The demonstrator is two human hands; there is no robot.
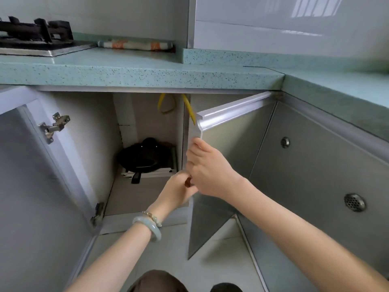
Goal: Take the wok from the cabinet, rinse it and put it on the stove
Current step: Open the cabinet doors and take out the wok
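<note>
Wok (145,157) sits at back of cabinet (94,133), handle (136,178) pointing out twd us, up & left of our hands; left hand (179,186) is nearer, fingers hidden so grip unclear, right hand (208,171) clasps door (231,131) edge.

The counter (130,73) looks like smooth, speckled teal stone. At its left end the stove (48,52) has a brushed steel plate under a rough, dark iron grate (35,30). A woven cloth towel (134,44) lies by glossy wall tiles (273,22). The cabinet door (237,148) is dull sheet metal with glossy trim; the wok (141,157) is black and faintly shiny.
</note>
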